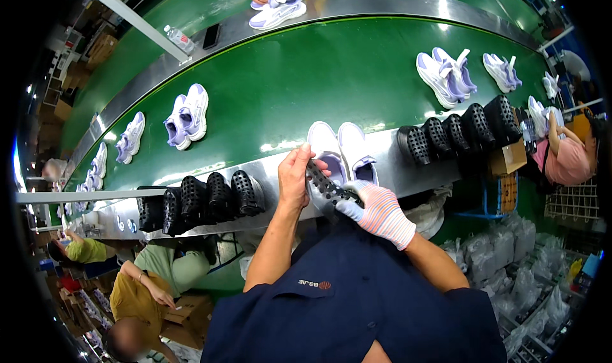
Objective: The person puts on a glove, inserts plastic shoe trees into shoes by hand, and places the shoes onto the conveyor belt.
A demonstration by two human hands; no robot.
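In front of my chest I hold a black perforated shoe tree (327, 185) in both hands, tilted down to the right. My bare left hand (296, 173) is closed around its upper left end, thumb on top. My right hand (382, 215), in a striped knit glove, grips the lower right end. Just beyond stand two white shoes with purple lining, a left one (322, 138) and a right one (354, 147), side by side on the steel edge of the bench. The held piece partly covers the opening of the left shoe.
Rows of black perforated shoe trees stand on the steel ledge (271, 200), a left row (218, 197) and a right row (475, 125). Pairs of white and purple shoes (189, 115) sit along the green belt (268, 76). Co-workers are at the far side, left and right.
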